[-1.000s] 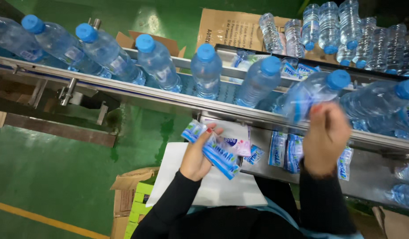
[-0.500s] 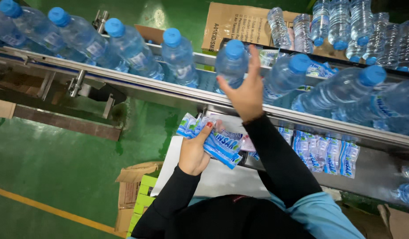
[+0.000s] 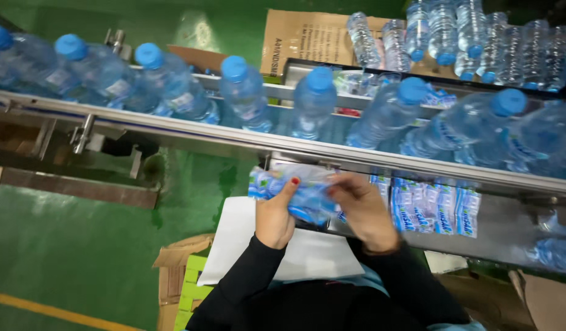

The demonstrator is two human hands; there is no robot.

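Back from the conveyor, the right hand (image 3: 364,211) has dropped from the bottle it touched half a second ago and now meets the left hand (image 3: 275,214) at a bundle of thin blue-and-white plastic label sleeves (image 3: 298,193). Both hands pinch this bundle just below the long steel guide rail (image 3: 172,125), left thumb on top, right fingers curled over its end. Clear plastic water bottles with blue caps (image 3: 313,101) stand in a row behind the rail. More label sleeves (image 3: 433,208) lie on the steel shelf to the right. Such film looks light, limp and slippery, best gripped by its flat edges.
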